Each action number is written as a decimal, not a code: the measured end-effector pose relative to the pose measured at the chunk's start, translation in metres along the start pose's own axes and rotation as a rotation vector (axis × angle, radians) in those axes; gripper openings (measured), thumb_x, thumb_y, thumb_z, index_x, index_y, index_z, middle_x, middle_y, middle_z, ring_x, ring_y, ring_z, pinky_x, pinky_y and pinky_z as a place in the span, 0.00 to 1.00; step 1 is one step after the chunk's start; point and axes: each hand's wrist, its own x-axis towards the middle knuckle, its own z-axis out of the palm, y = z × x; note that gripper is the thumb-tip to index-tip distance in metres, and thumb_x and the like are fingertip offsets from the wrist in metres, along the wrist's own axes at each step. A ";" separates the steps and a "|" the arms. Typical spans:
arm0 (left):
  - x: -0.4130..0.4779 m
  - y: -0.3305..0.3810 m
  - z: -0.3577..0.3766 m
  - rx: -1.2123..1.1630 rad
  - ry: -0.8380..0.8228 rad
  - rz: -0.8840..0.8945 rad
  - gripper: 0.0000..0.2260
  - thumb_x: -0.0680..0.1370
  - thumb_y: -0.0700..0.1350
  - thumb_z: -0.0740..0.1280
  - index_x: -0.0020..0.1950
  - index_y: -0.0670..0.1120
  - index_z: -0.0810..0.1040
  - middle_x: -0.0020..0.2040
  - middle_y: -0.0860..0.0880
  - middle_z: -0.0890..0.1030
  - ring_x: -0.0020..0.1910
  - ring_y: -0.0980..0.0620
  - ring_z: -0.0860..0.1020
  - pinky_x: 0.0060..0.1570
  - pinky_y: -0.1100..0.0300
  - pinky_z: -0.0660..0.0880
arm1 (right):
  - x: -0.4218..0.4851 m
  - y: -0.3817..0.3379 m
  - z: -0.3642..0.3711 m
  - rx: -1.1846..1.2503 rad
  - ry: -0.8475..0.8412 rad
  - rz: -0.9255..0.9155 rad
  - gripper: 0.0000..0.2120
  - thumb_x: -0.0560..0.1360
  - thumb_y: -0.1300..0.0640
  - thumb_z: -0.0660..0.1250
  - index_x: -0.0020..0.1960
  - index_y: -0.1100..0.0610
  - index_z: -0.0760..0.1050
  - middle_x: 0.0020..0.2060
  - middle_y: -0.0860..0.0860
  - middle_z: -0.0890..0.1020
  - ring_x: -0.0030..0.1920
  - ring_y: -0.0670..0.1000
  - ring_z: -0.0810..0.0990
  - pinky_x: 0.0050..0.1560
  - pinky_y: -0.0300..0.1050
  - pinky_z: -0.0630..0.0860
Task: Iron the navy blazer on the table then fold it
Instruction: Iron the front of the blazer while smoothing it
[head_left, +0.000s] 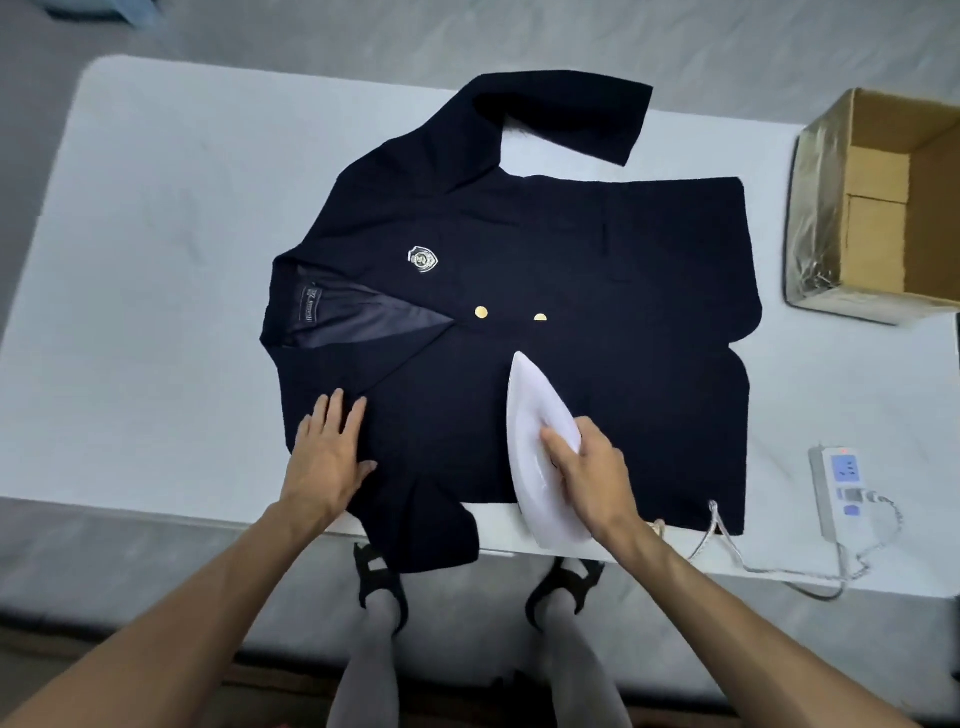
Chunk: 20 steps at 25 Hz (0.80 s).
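Ironing stage, read from left to right. We see the white table (156, 208) bearing the navy blazer (545, 249), laid front up and buttoned, collar toward the left and hem toward the right. One sleeve bends across the far side and the other hangs over the near table edge. Our left hand (327, 457) lies flat on the near shoulder area, fingers straight and spread, pinning the cloth. Further right come the crest badge (422, 259) and two gold buttons (481, 312), then the white iron (540, 441), set on the near front panel with its tip pointing away from us and its heel past the blazer's near edge. Our right hand (592, 467) curls round the iron's handle. The cord (727, 525) trails right to a power strip (841, 488), and an open cardboard box (878, 208) stands at the far right. We judge the ironing to be under way on the near panel. We cannot tell how much cloth is already pressed. The sleeves likely remain, and folding has not begun.
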 end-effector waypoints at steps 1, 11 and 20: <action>0.003 -0.013 0.002 0.030 0.017 0.007 0.42 0.78 0.57 0.68 0.81 0.44 0.47 0.80 0.37 0.47 0.79 0.37 0.46 0.77 0.46 0.50 | -0.005 -0.006 0.017 0.007 0.028 0.022 0.14 0.78 0.42 0.62 0.46 0.53 0.71 0.36 0.50 0.79 0.35 0.51 0.77 0.39 0.52 0.76; 0.036 -0.076 0.019 0.095 -0.079 0.184 0.50 0.75 0.65 0.66 0.80 0.45 0.36 0.80 0.39 0.39 0.80 0.40 0.42 0.78 0.50 0.46 | 0.010 -0.090 0.171 -0.513 0.028 -0.335 0.22 0.82 0.46 0.54 0.75 0.42 0.55 0.45 0.52 0.81 0.44 0.58 0.79 0.47 0.54 0.76; 0.039 -0.091 0.009 -0.255 0.091 0.163 0.32 0.81 0.55 0.64 0.80 0.43 0.56 0.80 0.46 0.57 0.79 0.46 0.57 0.75 0.54 0.61 | 0.020 -0.083 0.145 -0.576 0.176 -0.213 0.18 0.80 0.43 0.56 0.67 0.48 0.66 0.38 0.55 0.81 0.39 0.61 0.79 0.42 0.52 0.74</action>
